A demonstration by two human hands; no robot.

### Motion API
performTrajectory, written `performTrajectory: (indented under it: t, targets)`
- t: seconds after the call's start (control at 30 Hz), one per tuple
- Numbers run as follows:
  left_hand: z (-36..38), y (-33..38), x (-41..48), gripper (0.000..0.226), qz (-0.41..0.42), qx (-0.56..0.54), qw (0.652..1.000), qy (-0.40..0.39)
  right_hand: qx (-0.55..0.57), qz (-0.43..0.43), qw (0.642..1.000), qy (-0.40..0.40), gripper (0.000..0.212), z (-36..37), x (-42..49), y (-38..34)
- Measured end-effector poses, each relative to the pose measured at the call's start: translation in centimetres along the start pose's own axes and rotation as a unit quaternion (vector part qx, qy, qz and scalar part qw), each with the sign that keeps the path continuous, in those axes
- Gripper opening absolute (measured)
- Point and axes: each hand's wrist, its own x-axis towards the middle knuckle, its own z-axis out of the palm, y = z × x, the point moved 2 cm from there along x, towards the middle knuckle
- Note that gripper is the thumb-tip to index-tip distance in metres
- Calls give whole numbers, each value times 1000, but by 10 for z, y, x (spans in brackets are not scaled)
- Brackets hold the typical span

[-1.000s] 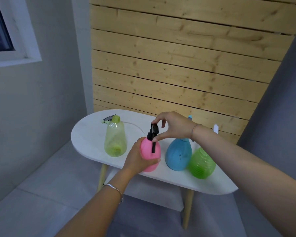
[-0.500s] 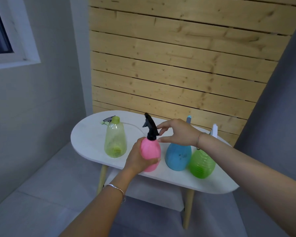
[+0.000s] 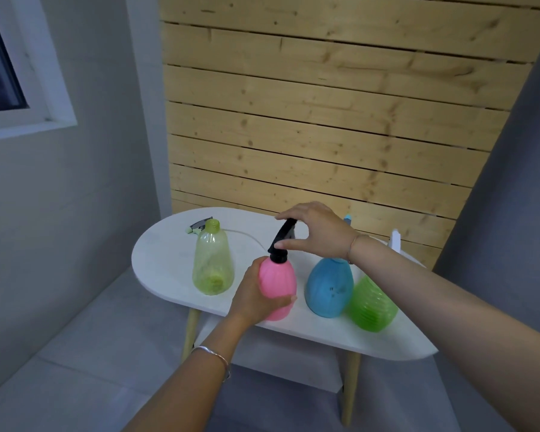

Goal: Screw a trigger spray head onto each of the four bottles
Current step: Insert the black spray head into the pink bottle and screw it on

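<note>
The left hand (image 3: 256,294) wraps around the lower body of the pink bottle (image 3: 278,285), which stands upright near the front edge of the white table (image 3: 169,260). Above it, the right hand (image 3: 315,232) closes on the black spray head (image 3: 282,241) seated on the pink bottle's neck: thumb against the stem just above the collar, forefinger curled over the top of the nozzle.

The step in hand looks like threading this head down. To do it well, the turning force belongs at the collar just under the right thumb, not at the nozzle, which only swings the head around. The left hand needs a firm hold so the thin plastic body neither spins nor buckles. The head leans a little away from the right hand, so it is worth checking that the collar sits square on the neck before tightening; a crossed thread would bind early. Stop when it is snug.

Just under the right wrist stand the blue bottle (image 3: 329,285) and, touching it, the green bottle (image 3: 371,307); each seems to carry a head already, though the arm hides most of both. On the far side of the left hand, the yellow bottle (image 3: 212,263) stands open-necked, with a loose spray head (image 3: 200,226) lying behind it.
</note>
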Motion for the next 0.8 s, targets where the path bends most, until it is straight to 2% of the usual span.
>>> performTrajectory:
  t: [0.1,0.2,0.33,0.53,0.67,0.8]
  targets:
    - [0,-1,1,91,-4,1,1000,-2,12,32,999,35,49,-7,-1,3]
    - [0,-1,1,92,1,4,1000,-4,95,55,993,41,41,-14,-4,8]
    - [0,-2,2,91,2,1,1000,-7,165,50,985,-13,35,-12,-7,14]
    - [0,-6,4,91,8,9,1000,-11,61,32,994,-88,33,5,11,2]
    - [0,-9,7,95,8,32,999,-7,-19,46,986,-160,26,13,30,-7]
    - [8,-8,5,97,0,68,996,66,-3,84,980,-180,21,18,38,-6]
